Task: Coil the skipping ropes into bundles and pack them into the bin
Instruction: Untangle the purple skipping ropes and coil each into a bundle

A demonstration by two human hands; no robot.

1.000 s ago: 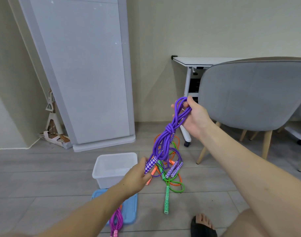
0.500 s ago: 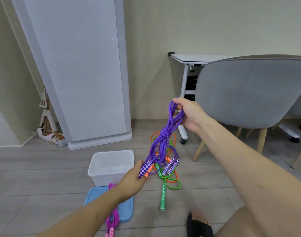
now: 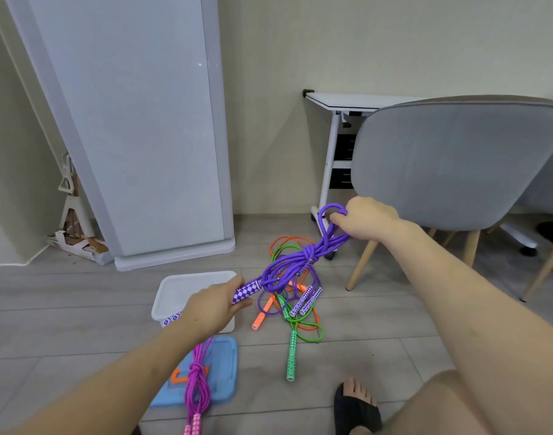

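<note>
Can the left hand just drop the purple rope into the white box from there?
Probably yes. The left hand grips the purple rope by its handles right above the white box, which is open, its blue lid lying beside it. The right hand holds the other end.

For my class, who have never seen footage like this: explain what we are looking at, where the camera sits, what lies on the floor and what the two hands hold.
There is no machine here: a person wears a camera on the head, so the single view looks forward and down along both arms. The left hand grips the checked handles of a purple skipping rope; the right hand holds its looped end, so the knotted bundle stretches between them above the floor. Below the left hand stands a white bin, with nothing visible inside. Its blue lid lies nearer the person, and a bundled pink rope rests across it. Beside the bin lie loose orange and green ropes and another pair of purple handles.
</note>
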